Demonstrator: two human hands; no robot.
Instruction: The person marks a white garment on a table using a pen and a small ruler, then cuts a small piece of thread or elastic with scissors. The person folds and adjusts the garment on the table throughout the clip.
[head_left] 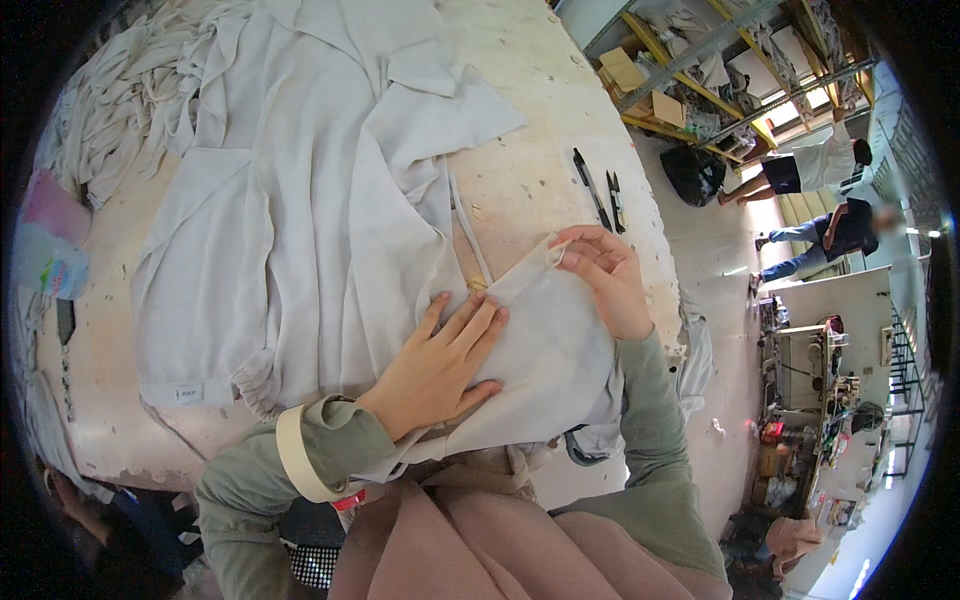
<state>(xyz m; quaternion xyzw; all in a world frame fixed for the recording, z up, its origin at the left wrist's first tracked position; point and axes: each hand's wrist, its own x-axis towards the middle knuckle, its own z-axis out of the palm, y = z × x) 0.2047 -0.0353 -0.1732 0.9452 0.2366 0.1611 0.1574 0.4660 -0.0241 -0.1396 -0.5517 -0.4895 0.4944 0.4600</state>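
A pale grey garment piece (545, 350) lies over the near edge of the table, its folded edge running up to the right. My left hand (432, 368) rests flat on it, fingers stretched and slightly apart, near a thin fabric strip (472, 238). At the upper right corner of the piece, my right hand (612, 282) pinches the folded edge between thumb and fingers. A larger pale grey garment (300, 230) spreads across the table to the left, with a gathered cuff and a small white label at its lower edge.
On the worn table (530, 185) lie a black pen (592, 190) and a second pen (615, 203). Crumpled cloth (130, 110) is heaped at the far left, above a plastic bag (50, 265). Shelving (690, 75) and several people stand beyond the right side.
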